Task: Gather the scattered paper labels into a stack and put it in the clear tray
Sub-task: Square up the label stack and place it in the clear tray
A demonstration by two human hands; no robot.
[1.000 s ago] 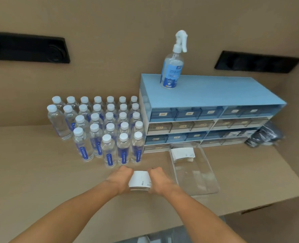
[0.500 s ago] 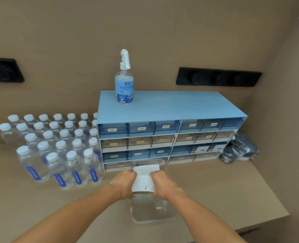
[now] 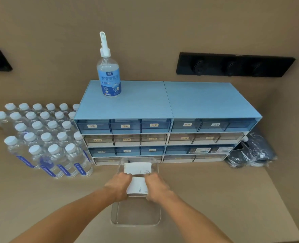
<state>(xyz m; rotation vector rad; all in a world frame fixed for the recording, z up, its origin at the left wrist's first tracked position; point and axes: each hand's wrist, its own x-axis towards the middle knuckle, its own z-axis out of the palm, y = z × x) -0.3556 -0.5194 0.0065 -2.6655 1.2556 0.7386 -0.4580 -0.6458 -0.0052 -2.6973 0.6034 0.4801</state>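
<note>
While both hands grip it from either side, the stack of paper labels (image 3: 137, 187) sits over the middle of the clear tray (image 3: 135, 216): left hand (image 3: 118, 185) and right hand (image 3: 156, 187), fingers clamped on its edges. Second label stack (image 3: 138, 168) lies at the tray's far end. Beyond: blue drawer cabinet (image 3: 168, 123), spray bottle (image 3: 108, 74) on top, water bottles (image 3: 45, 141) at left.

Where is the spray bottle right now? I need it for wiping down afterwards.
In the head view, the spray bottle stands upright on the left end of the blue drawer cabinet, behind and right of the water bottles.
</note>
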